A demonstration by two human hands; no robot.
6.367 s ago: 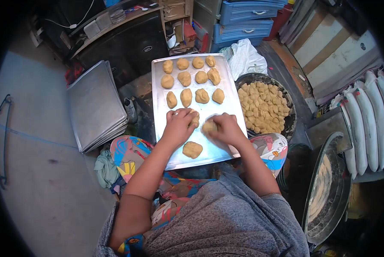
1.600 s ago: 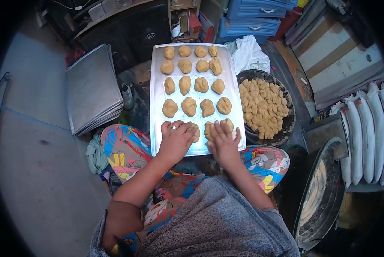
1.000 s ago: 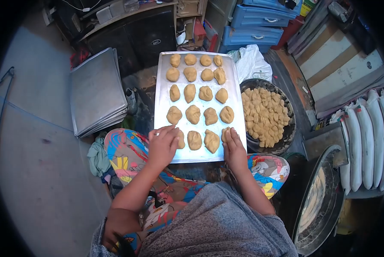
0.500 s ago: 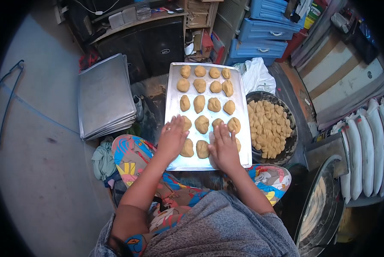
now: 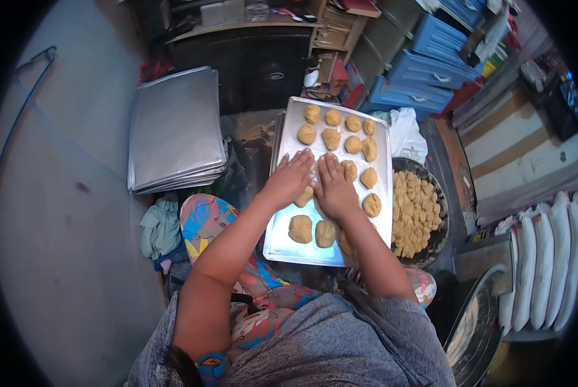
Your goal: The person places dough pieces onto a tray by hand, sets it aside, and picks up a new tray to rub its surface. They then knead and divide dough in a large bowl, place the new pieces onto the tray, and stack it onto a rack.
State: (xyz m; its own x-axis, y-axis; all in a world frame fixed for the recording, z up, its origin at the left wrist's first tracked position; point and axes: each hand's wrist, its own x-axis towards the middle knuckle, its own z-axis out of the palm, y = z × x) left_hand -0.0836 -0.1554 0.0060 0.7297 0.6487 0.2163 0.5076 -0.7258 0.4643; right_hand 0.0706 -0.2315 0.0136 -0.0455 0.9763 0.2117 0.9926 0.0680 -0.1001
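Observation:
A metal baking tray [image 5: 282, 248] with rows of tan dough balls [image 5: 325, 234] lies before me, across my lap. My left hand [image 5: 292, 175] rests flat over the left part of the third row, fingers stretched out, covering most of a dough ball. Beside it, my right hand [image 5: 334, 184] lies palm down with its fingers extended, hiding the dough beneath. Neither hand is closed around anything. The two nearest balls look slightly flattened. To the right of the tray, a round dark pan [image 5: 441, 240] holds many small dough pieces [image 5: 415, 209].
A stack of metal trays [image 5: 176, 129] stands at the left, with a green cloth [image 5: 160, 226] below it. Blue drawers [image 5: 424, 74] and a white plastic bag [image 5: 406, 135] are at the back right. Long white packages [image 5: 544, 264] and a dark basin [image 5: 473, 335] stand at the right.
Both hands have moved forward on the tray and closer together, from the nearer rows to the third row. The whole view has shifted and tilted a little.

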